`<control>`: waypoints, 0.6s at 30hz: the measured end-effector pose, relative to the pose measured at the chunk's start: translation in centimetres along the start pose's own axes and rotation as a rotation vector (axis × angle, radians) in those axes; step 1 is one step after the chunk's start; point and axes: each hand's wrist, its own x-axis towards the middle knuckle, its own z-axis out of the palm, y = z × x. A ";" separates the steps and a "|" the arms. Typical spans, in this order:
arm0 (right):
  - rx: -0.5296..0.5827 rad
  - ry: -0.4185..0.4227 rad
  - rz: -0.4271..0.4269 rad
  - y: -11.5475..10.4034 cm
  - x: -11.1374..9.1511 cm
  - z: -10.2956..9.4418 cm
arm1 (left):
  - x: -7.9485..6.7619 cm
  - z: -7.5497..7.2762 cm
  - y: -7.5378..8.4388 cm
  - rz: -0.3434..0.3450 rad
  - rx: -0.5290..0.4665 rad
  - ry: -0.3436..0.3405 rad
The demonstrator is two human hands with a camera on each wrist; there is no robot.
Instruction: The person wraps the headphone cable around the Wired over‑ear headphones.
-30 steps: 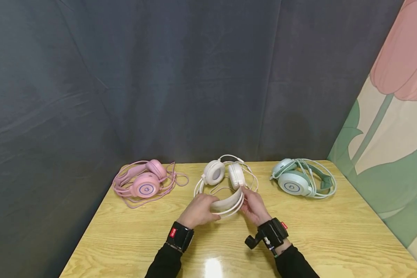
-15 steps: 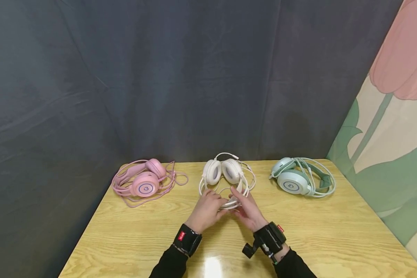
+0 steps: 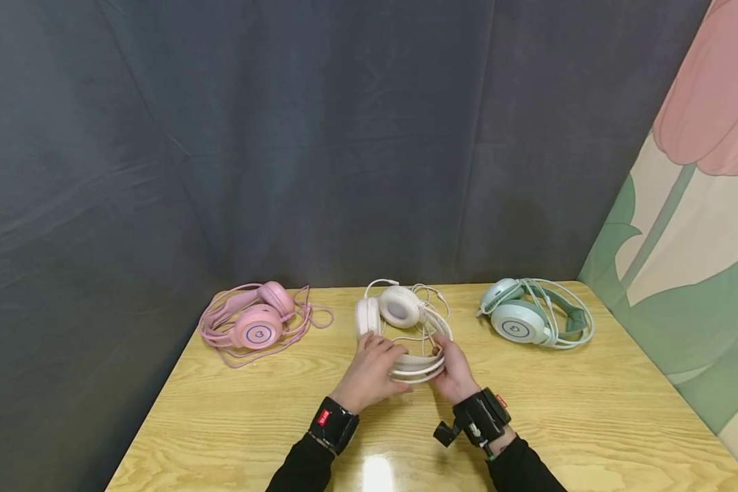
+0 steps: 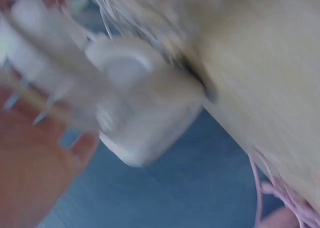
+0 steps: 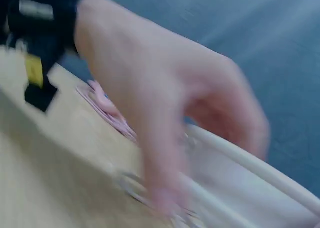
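Note:
White headphones (image 3: 400,306) with a thin microphone boom are held between both hands at the middle of the table, ear cups toward the back curtain. My left hand (image 3: 374,369) grips the near left part of the headband; in the left wrist view the ear cup (image 4: 155,118) is blurred beyond that hand (image 4: 35,168). On the other side, my right hand (image 3: 455,372) holds the right part of the headband. The right wrist view has its thumb and fingers around the white band (image 5: 250,183). A loose white cable (image 3: 433,297) lies behind the cups.
Pink headphones (image 3: 258,333) with a coiled cord lie to the left on the wooden table (image 3: 221,437). Pale green headphones (image 3: 519,324), cord wound round them, rest at the right. A dark curtain (image 3: 369,150) hangs behind, and a tulip-patterned cloth (image 3: 701,287) stands at the right.
The white headphones have turned in my hands: the left cup now shows edge-on and the headband has swung to the right. My left hand has shifted right.

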 end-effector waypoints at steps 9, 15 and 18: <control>0.077 -0.025 0.115 -0.7 0.2 -0.7 | -0.1 0.3 -0.8 0.034 0.034 -0.006; 0.074 -0.107 0.193 -0.5 0.3 -1.2 | 0.0 1.1 0.3 0.094 0.135 0.082; 0.023 -0.139 0.222 -0.7 0.6 -1.7 | 0.0 1.3 0.7 0.095 0.159 0.084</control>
